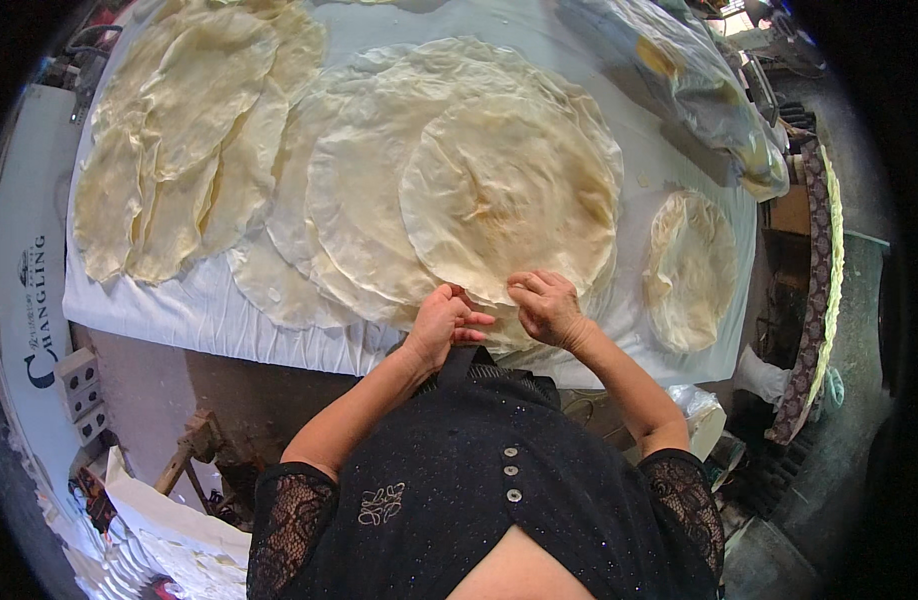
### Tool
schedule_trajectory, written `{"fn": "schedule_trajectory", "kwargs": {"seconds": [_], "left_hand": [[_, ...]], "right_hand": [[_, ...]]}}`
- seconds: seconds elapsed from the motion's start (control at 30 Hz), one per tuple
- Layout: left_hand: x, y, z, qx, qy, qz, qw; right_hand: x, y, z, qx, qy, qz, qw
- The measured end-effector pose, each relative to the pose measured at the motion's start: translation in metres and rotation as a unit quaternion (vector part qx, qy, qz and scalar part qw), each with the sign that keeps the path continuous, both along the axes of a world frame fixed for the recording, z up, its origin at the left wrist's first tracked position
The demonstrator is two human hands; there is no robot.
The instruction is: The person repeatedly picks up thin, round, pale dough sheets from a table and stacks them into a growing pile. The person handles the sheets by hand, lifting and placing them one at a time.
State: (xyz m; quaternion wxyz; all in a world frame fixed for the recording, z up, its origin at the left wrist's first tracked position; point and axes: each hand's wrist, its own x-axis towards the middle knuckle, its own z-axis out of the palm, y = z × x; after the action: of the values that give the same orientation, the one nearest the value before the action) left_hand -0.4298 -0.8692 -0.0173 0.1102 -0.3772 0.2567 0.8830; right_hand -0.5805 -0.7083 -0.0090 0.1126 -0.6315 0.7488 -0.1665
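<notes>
A thin, wrinkled cream-coloured round sheet lies on top of the middle pile, directly before me. At its near edge, my left hand pinches the rim between thumb and forefinger, the other fingers spread. My right hand grips the same rim a little further right with bent fingers; the fingertips are partly hidden. Beneath it, larger overlapping sheets fan out to the left, and the lowest ones reach the near edge of the white-covered table.
Overlapping folded sheets lie at the left. A smaller crumpled sheet lies at the right. Clear plastic covers something at the back right. A white board with printing and a block with holes stand left of the table.
</notes>
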Motion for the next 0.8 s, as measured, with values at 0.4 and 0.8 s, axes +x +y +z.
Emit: {"fn": "schedule_trajectory", "kwargs": {"seconds": [0.4, 0.8], "left_hand": [[-0.006, 0.001, -0.005, -0.105, 0.089, -0.007, 0.990], [-0.006, -0.005, -0.011, -0.133, 0.160, 0.038, 0.977]], "right_hand": [[0.017, -0.065, 0.010, 0.038, -0.068, -0.043, 0.996], [0.023, -0.076, 0.011, 0.093, 0.003, -0.046, 0.995]]}}
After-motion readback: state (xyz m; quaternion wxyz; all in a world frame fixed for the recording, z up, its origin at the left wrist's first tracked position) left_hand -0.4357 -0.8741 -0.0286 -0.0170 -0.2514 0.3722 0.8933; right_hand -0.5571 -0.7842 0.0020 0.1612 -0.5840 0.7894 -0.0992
